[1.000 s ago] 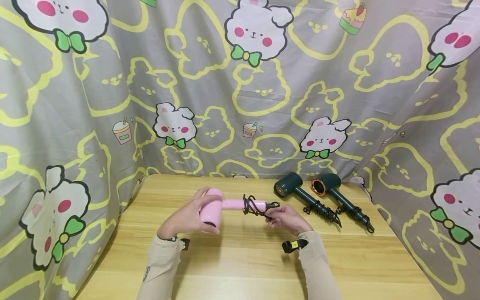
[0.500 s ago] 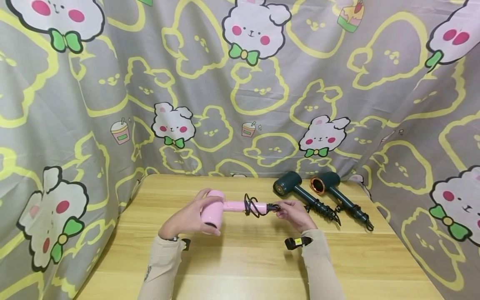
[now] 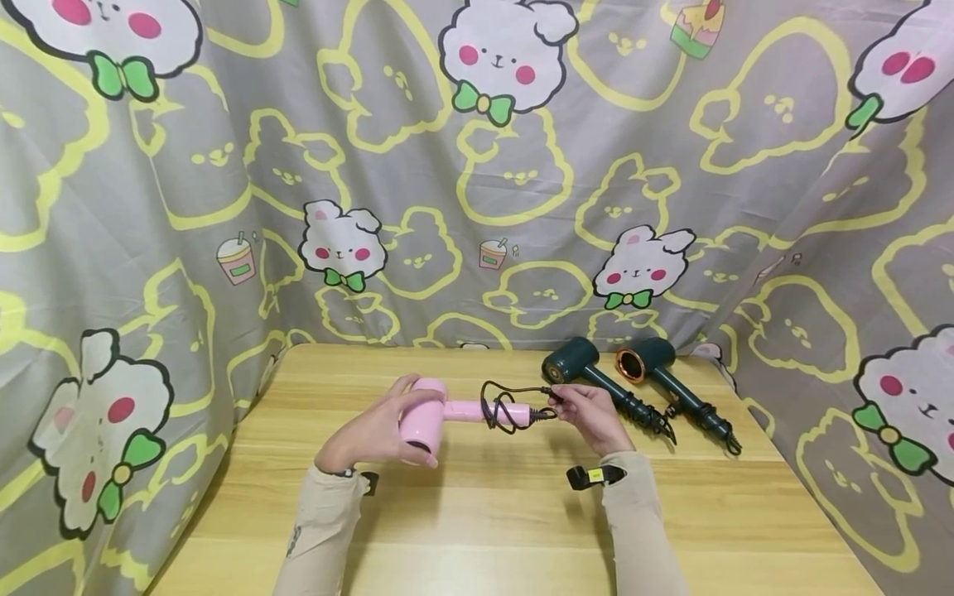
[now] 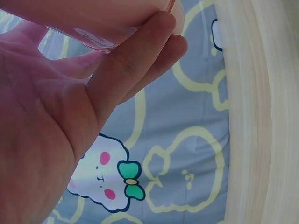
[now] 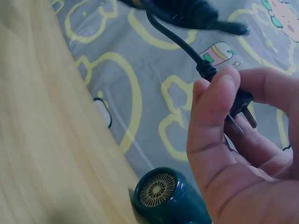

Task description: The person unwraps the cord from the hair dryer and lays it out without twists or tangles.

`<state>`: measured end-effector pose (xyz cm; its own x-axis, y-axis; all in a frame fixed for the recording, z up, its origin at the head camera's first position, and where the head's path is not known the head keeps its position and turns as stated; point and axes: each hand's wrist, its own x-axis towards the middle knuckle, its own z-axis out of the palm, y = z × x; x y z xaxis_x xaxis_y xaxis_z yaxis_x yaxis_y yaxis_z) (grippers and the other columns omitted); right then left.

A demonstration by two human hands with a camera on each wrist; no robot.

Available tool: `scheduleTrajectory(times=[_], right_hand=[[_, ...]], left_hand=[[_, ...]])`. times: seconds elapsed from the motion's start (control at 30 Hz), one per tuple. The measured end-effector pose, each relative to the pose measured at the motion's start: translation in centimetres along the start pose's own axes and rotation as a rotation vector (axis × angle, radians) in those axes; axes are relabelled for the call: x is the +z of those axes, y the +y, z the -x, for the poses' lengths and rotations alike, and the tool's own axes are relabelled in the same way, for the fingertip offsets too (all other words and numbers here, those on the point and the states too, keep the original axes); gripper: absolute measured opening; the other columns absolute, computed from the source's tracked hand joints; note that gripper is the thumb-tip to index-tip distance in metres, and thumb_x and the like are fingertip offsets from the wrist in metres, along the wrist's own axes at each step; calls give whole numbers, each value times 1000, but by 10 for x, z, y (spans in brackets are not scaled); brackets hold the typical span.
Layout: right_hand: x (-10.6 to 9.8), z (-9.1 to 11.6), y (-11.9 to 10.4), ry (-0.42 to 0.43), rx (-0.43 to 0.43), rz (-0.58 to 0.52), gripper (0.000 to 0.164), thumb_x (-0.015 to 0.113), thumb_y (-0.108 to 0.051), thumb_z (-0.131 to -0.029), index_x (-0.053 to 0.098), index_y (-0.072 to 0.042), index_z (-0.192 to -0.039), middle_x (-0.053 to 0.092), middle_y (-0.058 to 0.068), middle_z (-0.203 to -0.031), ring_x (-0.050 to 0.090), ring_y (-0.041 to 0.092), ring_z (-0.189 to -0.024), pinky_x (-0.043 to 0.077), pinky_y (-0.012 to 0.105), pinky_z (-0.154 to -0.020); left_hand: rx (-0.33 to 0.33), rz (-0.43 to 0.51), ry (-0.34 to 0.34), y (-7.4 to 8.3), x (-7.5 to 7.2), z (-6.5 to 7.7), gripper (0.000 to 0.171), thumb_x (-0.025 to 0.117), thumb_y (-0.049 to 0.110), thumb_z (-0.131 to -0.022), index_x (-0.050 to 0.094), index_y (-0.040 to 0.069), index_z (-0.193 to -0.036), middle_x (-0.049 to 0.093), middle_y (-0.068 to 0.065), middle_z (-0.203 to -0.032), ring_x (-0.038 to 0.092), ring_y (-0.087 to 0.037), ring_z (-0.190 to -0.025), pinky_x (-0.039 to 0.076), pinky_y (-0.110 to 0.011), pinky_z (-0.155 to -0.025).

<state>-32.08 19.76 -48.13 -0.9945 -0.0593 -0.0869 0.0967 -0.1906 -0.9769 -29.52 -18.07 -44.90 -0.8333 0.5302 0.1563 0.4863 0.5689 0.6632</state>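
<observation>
Green dryers (image 3: 605,386) past right hand (image 3: 592,418) look wound; left hand (image 3: 373,430) grips pink dryer (image 3: 423,424), cord (image 5: 185,47) seemingly half-loose, right hand pinching plug (image 5: 242,99).

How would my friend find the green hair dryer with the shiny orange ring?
On the wooden table, go to the far right corner, past the pink hair dryer in the left hand. The dark green hair dryer lying furthest right is it. A coppery ring circles its end; its green neighbour shows none.
</observation>
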Motion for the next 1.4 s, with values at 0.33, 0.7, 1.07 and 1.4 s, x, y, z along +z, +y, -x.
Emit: scheduleTrajectory(times=[0.33,0.7,1.07,1.4], right_hand=[[4,4,-10,-11,-66,6,20,61,-8,-103,70,8,-112,75,4,-83,64,7,-66,55,21,-65],[12,16,-25,-93,-110,-2,11,68,-14,-101,78,-11,-97,77,2,-85,65,6,-68,54,19,-64],[20,33,-42,-248,-151,23,10,68,-13,-100,78,-12,-103,76,0,-91,68,7,-75,56,21,-68],[22,38,-45,-427,-120,138,16,67,-9,-100,72,2,-111,74,3,-95,66,10,-74,56,24,-69]], left_hand=[[-7,24,-8,0,0,-1,90,100,43,-60,59,37,-139,28,-12,-162,59,-33,-110,51,-38,-78],[-26,14,-9,-2,-1,0,91,99,44,-61,58,34,-141,25,-13,-163,60,-34,-110,53,-36,-76],[-34,20,4,-2,-4,1,90,99,44,-61,57,41,-140,25,-12,-164,60,-32,-108,52,-36,-75],[-32,12,11,-1,-6,3,89,99,46,-61,56,42,-139,27,-12,-164,59,-31,-107,52,-36,-74]])
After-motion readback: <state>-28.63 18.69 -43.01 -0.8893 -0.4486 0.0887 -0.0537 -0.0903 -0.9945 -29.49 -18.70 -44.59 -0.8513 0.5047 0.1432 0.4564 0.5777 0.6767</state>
